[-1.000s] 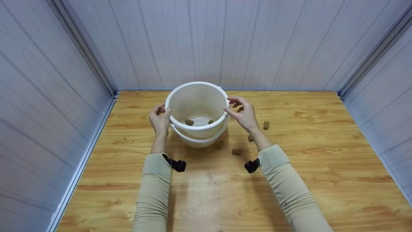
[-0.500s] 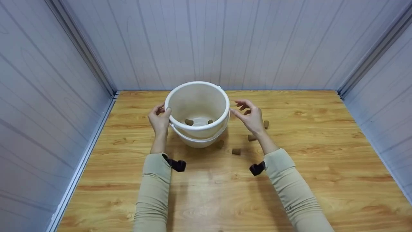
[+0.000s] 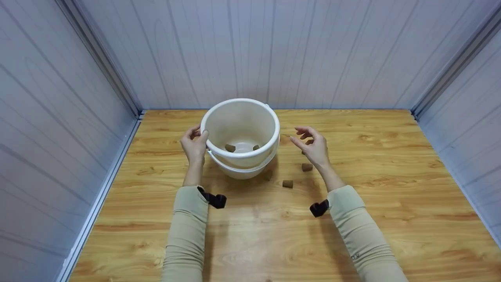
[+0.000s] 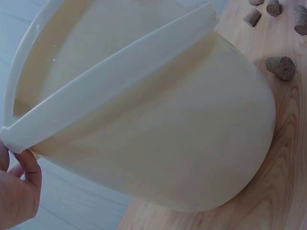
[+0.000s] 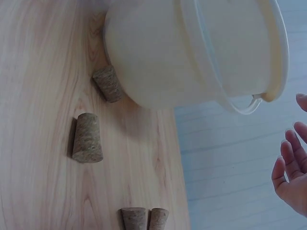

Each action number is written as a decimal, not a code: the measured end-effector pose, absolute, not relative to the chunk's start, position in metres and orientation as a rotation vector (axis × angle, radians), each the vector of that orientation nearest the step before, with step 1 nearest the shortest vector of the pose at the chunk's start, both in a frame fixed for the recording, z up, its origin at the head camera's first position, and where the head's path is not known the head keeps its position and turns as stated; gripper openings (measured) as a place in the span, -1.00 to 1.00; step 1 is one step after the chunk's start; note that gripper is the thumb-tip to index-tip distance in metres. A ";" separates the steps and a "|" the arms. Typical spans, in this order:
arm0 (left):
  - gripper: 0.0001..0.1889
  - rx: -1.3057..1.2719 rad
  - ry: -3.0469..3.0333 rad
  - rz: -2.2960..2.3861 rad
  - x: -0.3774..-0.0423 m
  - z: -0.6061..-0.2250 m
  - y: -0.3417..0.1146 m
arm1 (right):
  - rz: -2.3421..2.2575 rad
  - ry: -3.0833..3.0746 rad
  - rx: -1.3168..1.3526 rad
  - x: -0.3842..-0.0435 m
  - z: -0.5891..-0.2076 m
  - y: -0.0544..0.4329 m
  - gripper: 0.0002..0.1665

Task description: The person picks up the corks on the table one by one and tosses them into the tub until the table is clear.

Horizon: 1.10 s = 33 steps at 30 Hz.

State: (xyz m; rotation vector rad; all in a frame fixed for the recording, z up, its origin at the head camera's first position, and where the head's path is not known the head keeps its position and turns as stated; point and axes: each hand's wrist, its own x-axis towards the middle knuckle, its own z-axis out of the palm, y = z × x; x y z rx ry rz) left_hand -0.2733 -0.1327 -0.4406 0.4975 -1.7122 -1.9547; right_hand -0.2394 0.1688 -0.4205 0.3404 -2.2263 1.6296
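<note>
A white plastic bucket stands on the wooden surface, its white handle hanging down the near side. Two brown corks lie inside it, a left cork and a right cork. My left hand grips the rim at the left, thumb on the inner edge; in the left wrist view its fingers curl beneath the rim. To the right of the bucket, my right hand is held apart from it with loosely bent fingers and nothing between them. It partly hides a cork in the head view.
Several tapered corks lie on the surface right of the bucket: a near cork, one cork below the right hand, and another cork against the bucket's base. Panelled walls enclose the back and both sides.
My right hand has left the bucket's rim and moved right and slightly nearer, now over the far right cork. The left hand and bucket have stayed in place.
</note>
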 end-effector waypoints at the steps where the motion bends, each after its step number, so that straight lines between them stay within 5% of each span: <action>1: -0.70 0.500 -1.720 -1.952 -0.273 -0.441 -0.133 | 1.630 -2.226 0.338 -0.240 -0.422 0.170 -0.67; 33: -0.73 0.488 -1.730 -1.926 -0.274 -0.441 -0.132 | 1.590 -2.450 0.047 -0.258 -0.520 0.221 -0.60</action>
